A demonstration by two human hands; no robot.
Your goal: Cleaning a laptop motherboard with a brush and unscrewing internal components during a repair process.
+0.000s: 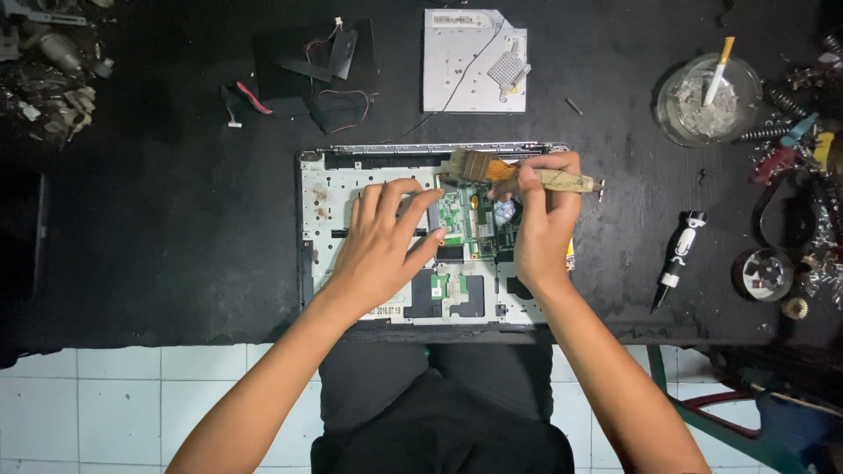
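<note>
Our right hand grip closed on paintbrush; left hand open, flat on opened laptop chassis. White label strip at chassis 6 o'clock edge.

Both bare forearms reach up from the lower edge and draw closer together toward the hands. The left hand lies palm down, its fingers spread wide and pointing up and to the right, thumb stretched out sideways. The right hand is curled, back toward the camera, its fingers and thumb pinched together at the top, wrist straight.
</note>
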